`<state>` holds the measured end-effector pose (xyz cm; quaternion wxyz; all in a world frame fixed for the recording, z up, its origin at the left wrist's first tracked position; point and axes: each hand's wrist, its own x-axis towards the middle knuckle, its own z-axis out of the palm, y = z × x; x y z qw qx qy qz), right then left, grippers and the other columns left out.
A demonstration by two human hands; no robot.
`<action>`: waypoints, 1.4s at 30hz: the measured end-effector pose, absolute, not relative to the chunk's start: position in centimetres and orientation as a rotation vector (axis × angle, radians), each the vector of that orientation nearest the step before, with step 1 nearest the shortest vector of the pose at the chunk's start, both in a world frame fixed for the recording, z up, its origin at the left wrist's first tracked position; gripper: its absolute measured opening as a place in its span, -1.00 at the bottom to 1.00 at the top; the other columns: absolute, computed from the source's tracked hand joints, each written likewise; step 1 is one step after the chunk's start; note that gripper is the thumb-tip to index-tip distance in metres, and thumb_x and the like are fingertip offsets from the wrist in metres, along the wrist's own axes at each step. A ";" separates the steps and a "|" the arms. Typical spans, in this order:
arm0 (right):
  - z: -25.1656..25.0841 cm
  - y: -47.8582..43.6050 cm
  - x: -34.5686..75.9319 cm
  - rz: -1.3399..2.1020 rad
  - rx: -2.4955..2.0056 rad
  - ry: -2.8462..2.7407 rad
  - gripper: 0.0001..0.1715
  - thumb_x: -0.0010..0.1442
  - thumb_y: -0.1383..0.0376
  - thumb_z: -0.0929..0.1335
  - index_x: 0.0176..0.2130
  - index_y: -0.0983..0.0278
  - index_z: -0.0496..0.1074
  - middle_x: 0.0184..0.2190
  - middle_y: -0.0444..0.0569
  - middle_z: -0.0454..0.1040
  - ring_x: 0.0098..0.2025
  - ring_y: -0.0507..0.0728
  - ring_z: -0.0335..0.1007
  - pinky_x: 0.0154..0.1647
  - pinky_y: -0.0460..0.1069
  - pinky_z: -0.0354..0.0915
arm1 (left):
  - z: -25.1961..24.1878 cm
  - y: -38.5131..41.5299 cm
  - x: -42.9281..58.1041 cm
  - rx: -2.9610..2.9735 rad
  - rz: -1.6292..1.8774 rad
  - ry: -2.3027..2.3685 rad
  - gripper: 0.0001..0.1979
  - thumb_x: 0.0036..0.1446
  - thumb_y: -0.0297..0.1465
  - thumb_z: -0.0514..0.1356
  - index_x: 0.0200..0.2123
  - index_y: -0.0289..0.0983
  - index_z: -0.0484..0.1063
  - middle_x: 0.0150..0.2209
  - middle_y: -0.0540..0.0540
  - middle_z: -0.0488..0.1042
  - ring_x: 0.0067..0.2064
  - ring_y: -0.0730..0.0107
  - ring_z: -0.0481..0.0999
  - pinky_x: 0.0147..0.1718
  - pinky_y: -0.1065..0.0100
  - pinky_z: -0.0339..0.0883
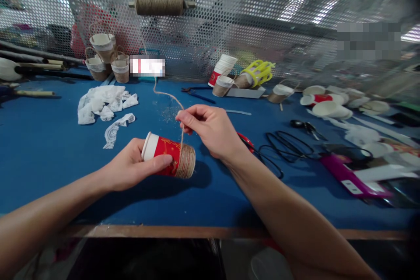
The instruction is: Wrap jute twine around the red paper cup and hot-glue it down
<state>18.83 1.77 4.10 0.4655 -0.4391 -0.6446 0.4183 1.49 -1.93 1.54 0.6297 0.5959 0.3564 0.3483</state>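
My left hand [134,166] is wrapped round a red and white paper cup [166,151], which lies tilted on its side above the table. Coils of brown twine [187,162] circle the cup's base end, to the right of my thumb. My right hand [208,127] pinches the loose strand of twine [169,95] just above the cup. From there the strand runs back and up towards a twine spool [159,4] on a rod at the mesh panel.
Twine-wrapped cups with lace rims [96,68] stand at the back left, near white lace strips [101,100]. Pliers [198,94] and stacked paper cups [225,69] are at the back. On the right lie a black cable [288,144], a purple box [356,177] and several loose cups [331,107].
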 end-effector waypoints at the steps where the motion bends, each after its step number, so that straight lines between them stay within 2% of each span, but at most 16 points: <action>1: 4.1 1.8 18.8 1.035 -1.085 -1.587 -0.70 -0.04 0.13 0.41 -0.50 0.33 0.42 -0.63 -0.18 0.36 -0.59 -0.08 0.21 -0.52 -0.12 0.20 | 1.5 -2.0 1.5 1.380 0.802 0.818 -0.87 -0.04 -0.40 0.21 -0.55 -0.34 0.44 -0.61 0.04 0.34 -0.58 0.59 0.21 -0.59 0.56 0.18; 14: 3.8 1.6 18.7 1.144 -1.127 -1.593 -0.76 -0.02 0.19 0.39 -0.50 0.34 0.40 -0.63 -0.19 0.36 -0.58 -0.08 0.22 -0.50 -0.11 0.20 | 1.3 -2.2 1.1 1.554 0.879 0.744 -0.81 0.03 -0.43 0.15 -0.60 -0.34 0.30 -0.64 0.07 0.19 -0.61 0.63 0.06 -0.67 0.59 0.03; 24: 3.5 1.5 18.7 1.181 -1.163 -1.667 -0.77 0.04 0.21 0.35 -0.48 0.35 0.40 -0.59 -0.16 0.37 -0.55 -0.07 0.24 -0.47 -0.11 0.19 | 1.0 -2.5 0.7 1.599 0.850 0.743 -0.82 0.05 -0.38 0.15 -0.55 -0.33 0.35 -0.61 0.04 0.24 -0.58 0.59 0.11 -0.64 0.57 0.05; 30: 3.0 1.6 18.8 1.155 -1.165 -1.759 -0.74 0.04 0.18 0.35 -0.47 0.36 0.42 -0.59 -0.16 0.35 -0.55 -0.07 0.18 -0.51 -0.12 0.12 | 1.1 -2.6 0.7 1.569 0.879 0.793 -0.76 0.01 -0.35 0.18 -0.63 -0.32 0.31 -0.66 0.04 0.20 -0.61 0.58 0.09 -0.67 0.53 0.00; 33: 2.8 1.7 18.8 1.212 -1.170 -1.750 -0.74 0.02 0.17 0.36 -0.48 0.35 0.42 -0.61 -0.18 0.32 -0.56 -0.07 0.15 -0.54 -0.13 0.09 | 1.3 -2.4 0.9 1.530 0.891 0.794 -0.79 -0.02 -0.38 0.20 -0.63 -0.32 0.33 -0.67 0.04 0.22 -0.62 0.59 0.11 -0.67 0.53 0.02; 37: 2.5 1.8 18.7 1.288 -1.224 -1.719 -0.71 -0.01 0.12 0.37 -0.46 0.33 0.42 -0.57 -0.15 0.37 -0.54 -0.05 0.20 -0.55 -0.12 0.12 | 1.3 -2.3 1.0 1.419 0.940 0.774 -0.83 -0.09 -0.45 0.25 -0.65 -0.33 0.36 -0.70 0.08 0.23 -0.65 0.64 0.10 -0.69 0.58 0.03; 42: 2.0 2.7 18.9 1.233 -1.414 -1.814 -0.76 0.03 0.16 0.35 -0.47 0.31 0.41 -0.61 -0.14 0.38 -0.60 -0.03 0.23 -0.56 -0.10 0.17 | 1.0 -1.9 1.3 1.135 0.981 0.755 -0.88 -0.13 -0.40 0.29 -0.57 -0.34 0.47 -0.60 0.01 0.44 -0.59 0.59 0.33 -0.56 0.57 0.26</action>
